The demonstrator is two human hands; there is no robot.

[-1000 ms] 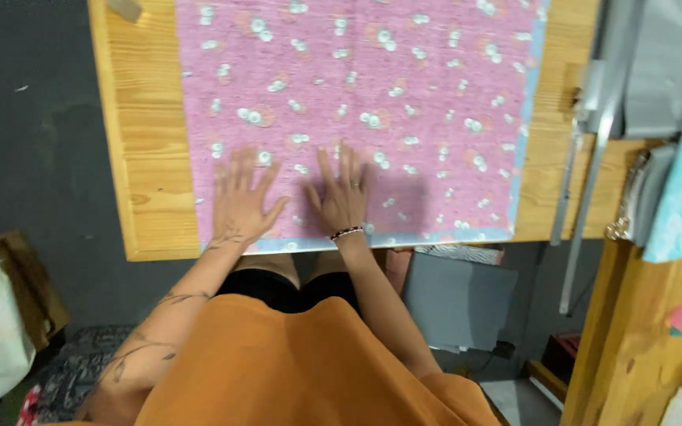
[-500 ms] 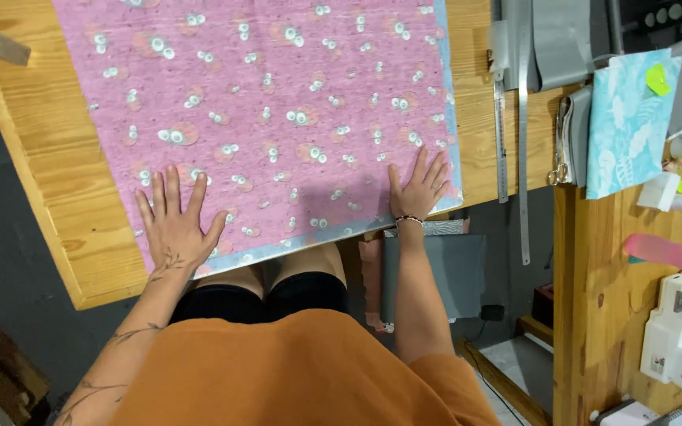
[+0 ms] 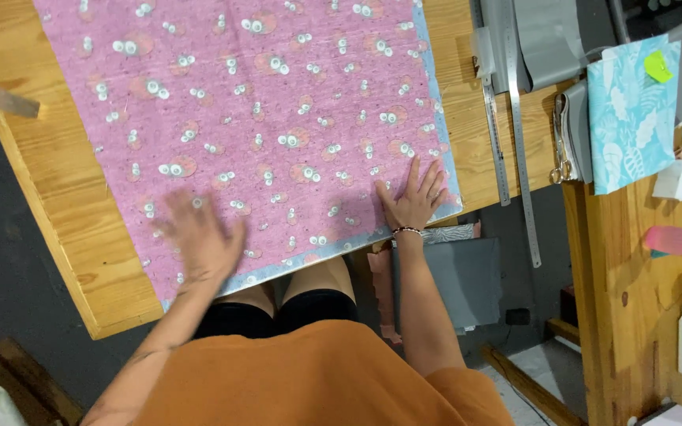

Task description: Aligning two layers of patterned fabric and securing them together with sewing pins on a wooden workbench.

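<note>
The wooden table fills most of the frame, running from the upper left down to the bottom centre, and nearly all of it is covered by the pink printed fabric, which has a pale blue layer showing along its right and lower edges. To the right of the cloth, two long metal rulers lie side by side near the table's edge, and further right a turquoise leaf-print fabric piece rests on a second wooden surface.

Smoothing a cloth like this goes best, I'd say, with flat palms pressing lightly and sweeping outward from the middle toward the edges, so creases are pushed off rather than trapped and the pink layer stays square over the blue one beneath.

The left hand, low and left of centre, is blurred; it looks spread flat on the fabric near the lower edge, gripping nothing, though the blur hides the exact finger spread. The right hand, lower right of the cloth, is sharp: fingers fanned wide, palm down, pressing the fabric just inside its corner, holding nothing. A beaded bracelet sits at that wrist.
</note>
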